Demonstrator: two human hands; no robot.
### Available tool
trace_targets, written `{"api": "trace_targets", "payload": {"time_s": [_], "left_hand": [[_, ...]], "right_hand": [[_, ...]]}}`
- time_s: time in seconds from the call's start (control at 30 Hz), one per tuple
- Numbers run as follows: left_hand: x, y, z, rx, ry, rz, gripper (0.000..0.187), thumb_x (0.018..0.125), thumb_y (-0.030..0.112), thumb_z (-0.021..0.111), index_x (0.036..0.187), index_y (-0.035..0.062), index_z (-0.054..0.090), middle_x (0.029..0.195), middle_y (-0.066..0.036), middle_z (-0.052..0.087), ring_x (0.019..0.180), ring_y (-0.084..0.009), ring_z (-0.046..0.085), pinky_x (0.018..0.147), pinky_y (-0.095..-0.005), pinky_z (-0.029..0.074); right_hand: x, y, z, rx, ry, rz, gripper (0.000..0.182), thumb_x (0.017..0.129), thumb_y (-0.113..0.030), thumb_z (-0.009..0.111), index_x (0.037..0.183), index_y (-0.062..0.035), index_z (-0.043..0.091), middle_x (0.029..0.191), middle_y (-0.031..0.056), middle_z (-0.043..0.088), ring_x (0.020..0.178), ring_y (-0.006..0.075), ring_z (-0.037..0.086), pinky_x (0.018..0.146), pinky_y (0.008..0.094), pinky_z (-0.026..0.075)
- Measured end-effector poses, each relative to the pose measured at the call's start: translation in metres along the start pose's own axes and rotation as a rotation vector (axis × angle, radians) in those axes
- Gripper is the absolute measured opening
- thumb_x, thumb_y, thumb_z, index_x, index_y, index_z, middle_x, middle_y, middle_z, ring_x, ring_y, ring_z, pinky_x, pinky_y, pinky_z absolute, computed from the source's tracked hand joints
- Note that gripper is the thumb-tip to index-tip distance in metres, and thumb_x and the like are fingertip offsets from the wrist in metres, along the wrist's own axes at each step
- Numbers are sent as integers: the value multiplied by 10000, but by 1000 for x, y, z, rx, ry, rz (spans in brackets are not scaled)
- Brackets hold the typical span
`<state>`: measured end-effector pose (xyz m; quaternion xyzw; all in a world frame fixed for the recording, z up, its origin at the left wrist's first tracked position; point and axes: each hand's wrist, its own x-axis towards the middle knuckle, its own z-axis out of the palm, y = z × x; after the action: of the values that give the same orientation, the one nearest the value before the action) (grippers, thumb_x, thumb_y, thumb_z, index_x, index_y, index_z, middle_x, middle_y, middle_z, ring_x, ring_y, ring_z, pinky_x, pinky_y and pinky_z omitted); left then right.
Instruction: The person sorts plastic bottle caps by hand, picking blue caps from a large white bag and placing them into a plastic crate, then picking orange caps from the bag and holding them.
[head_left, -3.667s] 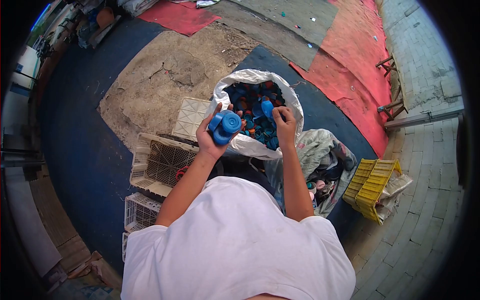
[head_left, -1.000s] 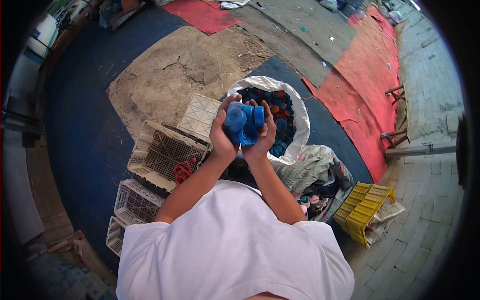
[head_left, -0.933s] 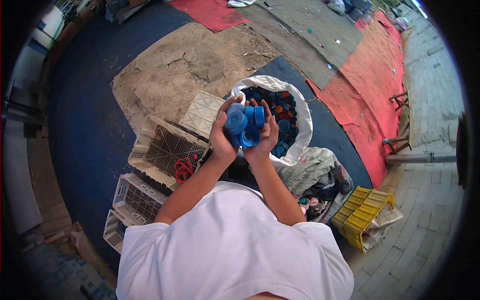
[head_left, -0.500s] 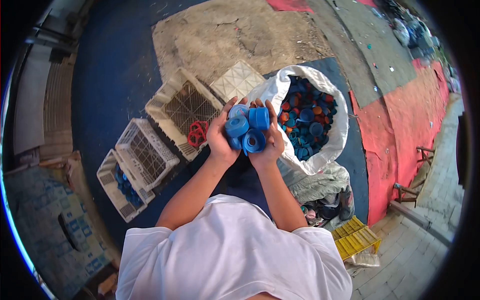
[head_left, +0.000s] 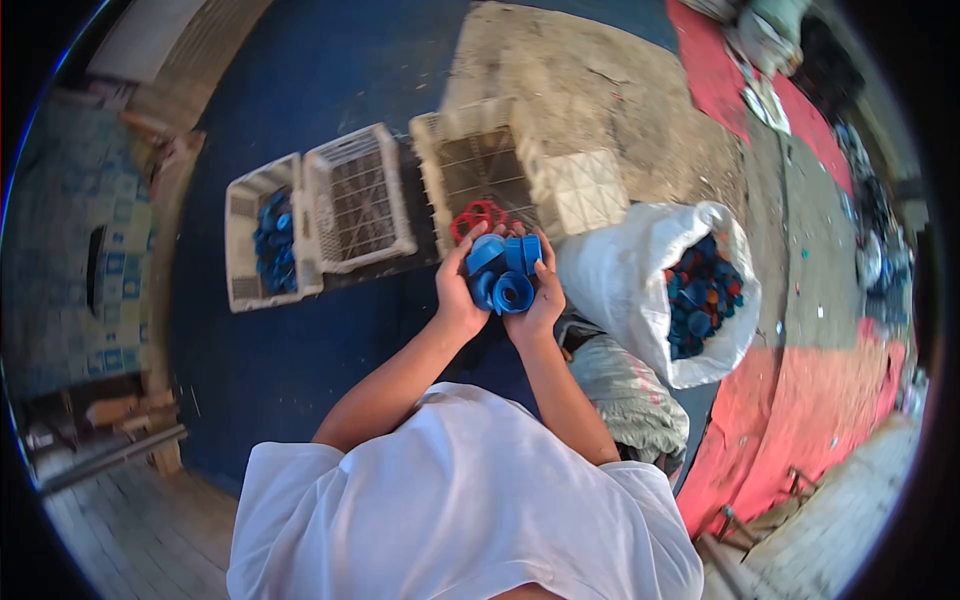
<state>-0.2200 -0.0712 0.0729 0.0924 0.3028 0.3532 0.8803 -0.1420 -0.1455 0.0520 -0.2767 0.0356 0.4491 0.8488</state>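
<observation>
Several blue plastic caps (head_left: 513,292) sit bunched in my two cupped hands, in front of my chest. My left hand (head_left: 459,292) curls round the caps from the left. From the right, my right hand (head_left: 541,303) supports the same bunch, fingers bent up around its side. Just beyond my fingertips, red ring-shaped pieces (head_left: 477,214) lie in a large cream plastic crate (head_left: 432,160). Farther left, more blue caps (head_left: 274,242) fill part of a white crate (head_left: 239,262). Between these two is another white crate (head_left: 408,246), with a grid bottom.
A white sack (head_left: 610,265) at right lies open toward the right, full of mixed blue, green and orange caps (head_left: 700,300). A grey-green sack (head_left: 625,395) slumps below it. A pale square crate (head_left: 585,190) adjoins the large one. Red sheeting (head_left: 810,400) covers ground at right.
My view has swung to the left, so the crates and the white sack appear farther right. The bunch of blue caps stays in both my hands, now nearer the crates.
</observation>
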Motion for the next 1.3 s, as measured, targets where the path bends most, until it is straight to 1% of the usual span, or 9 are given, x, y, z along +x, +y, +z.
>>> {"api": "trace_targets", "payload": {"time_s": [0.17,0.4,0.57,0.73,0.83,1.03,1.17,1.2,1.3], "left_hand": [[-63,68,-102,-110,84,127,441,1041,312,434,1343,35,596,1406,-168,609,1293,-309,585,1143,-448,434],[-198,162,-220,-304,203,312,417,1021,369,496,1280,61,607,1287,-114,659,1212,-261,626,1069,-409,484],[-240,194,-270,-369,294,466,446,1030,344,483,1378,73,547,1380,-129,606,1269,-276,591,1079,-430,479],[-232,234,-289,-277,273,576,526,1019,297,496,1488,61,475,1446,-143,547,1304,-269,564,1108,-436,454],[-210,263,-296,-99,290,599,549,1009,265,496,1516,60,447,1456,-137,537,1317,-267,553,1125,-433,438],[-146,335,-304,-189,308,610,569,991,274,503,1512,55,439,1442,-143,548,1285,-289,572,1112,-450,448],[-105,381,-306,-254,333,607,533,1023,285,457,1505,61,419,1416,-147,564,1289,-304,574,1109,-472,457],[-95,391,-305,-248,340,600,531,1029,287,450,1508,61,412,1412,-147,566,1292,-304,572,1109,-473,458],[-72,418,-303,-229,371,587,525,1050,302,409,1512,53,396,1410,-144,565,1299,-298,568,1114,-462,461]], "right_hand": [[-57,111,26,-75,-4,177,641,894,-230,638,1481,-83,427,1436,152,530,1334,299,528,1163,458,404],[-158,251,61,-205,-97,508,505,975,-237,552,1453,-102,460,1429,136,546,1331,284,529,1170,451,397],[-191,318,72,-383,-150,582,508,970,-307,540,1426,-86,501,1419,137,575,1327,280,540,1172,446,387],[-180,360,85,-359,-235,598,460,1016,-260,504,1442,-91,481,1405,128,572,1305,268,549,1145,431,421],[-157,389,100,-324,-253,604,463,1008,-291,514,1421,-83,500,1391,128,583,1296,267,558,1133,432,430],[-81,448,139,-292,-258,705,484,987,-355,552,1382,-75,531,1306,97,615,1252,255,585,1090,427,466],[-35,482,164,-344,-205,731,452,1036,-361,511,1389,-80,524,1314,79,602,1238,245,590,1069,418,485],[-28,490,175,-362,-171,709,435,1031,-414,507,1273,-63,591,1241,89,654,1183,241,626,1046,418,487],[3,510,192,-384,-154,760,424,1038,-408,496,1273,-68,593,1241,88,654,1180,239,628,1043,415,489]]}}
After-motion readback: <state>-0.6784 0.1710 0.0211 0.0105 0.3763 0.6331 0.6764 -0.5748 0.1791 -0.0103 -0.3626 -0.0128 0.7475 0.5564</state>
